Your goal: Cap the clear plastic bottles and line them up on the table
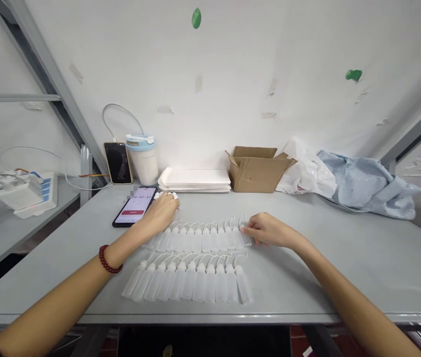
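Two rows of small translucent white plastic squeeze bottles lie on the grey table; each bottle has a thin curved strap or tube at its neck. The back row is more upright in view, and the front row fans out nearer the table edge. My right hand is closed at the right end of the back row, thumb and fingers on the end bottle. Beyond the back row's left end, my left hand has its fingers curled over a small white thing, which they mostly hide.
A phone showing a timer lies left of my left hand. Behind stand another phone, a lidded cup, a white stack, an open cardboard box, a plastic bag and a pale blue cloth.
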A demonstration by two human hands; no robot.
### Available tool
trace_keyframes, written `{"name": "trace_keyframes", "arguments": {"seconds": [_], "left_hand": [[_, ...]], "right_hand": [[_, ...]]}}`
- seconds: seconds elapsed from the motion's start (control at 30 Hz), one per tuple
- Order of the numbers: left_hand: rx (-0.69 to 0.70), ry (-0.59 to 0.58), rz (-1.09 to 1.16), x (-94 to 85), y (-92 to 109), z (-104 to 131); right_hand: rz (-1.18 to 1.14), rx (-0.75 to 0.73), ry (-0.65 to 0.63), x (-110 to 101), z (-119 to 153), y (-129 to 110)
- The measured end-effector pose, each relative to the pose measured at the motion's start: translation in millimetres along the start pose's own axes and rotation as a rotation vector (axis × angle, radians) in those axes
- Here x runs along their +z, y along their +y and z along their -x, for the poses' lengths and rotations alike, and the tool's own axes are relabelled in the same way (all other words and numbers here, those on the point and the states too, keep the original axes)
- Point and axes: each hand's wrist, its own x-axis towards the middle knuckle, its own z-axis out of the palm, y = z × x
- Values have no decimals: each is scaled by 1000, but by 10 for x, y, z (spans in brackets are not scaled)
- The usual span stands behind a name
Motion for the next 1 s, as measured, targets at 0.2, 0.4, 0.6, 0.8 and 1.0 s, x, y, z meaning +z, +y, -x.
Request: {"name": "trace_keyframes", "arguments": {"seconds": [0.2, 0.4, 0.6, 0.8, 1.0], "left_hand": [[-26, -52, 53, 92, -78, -51], [-47, -60, 135, 90, -114, -68], [-31, -70, 227, 30, -84, -56], [-39, -1, 319, 4, -29, -54], [-74, 13, 838, -251, 317, 85]], "right_hand": [[41, 25, 27, 32, -2, 6], [69, 47, 57, 64, -33, 10], [68, 65, 92, 78, -22, 13], [-34, 29, 246, 71, -26, -40], [-303, -202, 475, 215, 24, -196]]}}
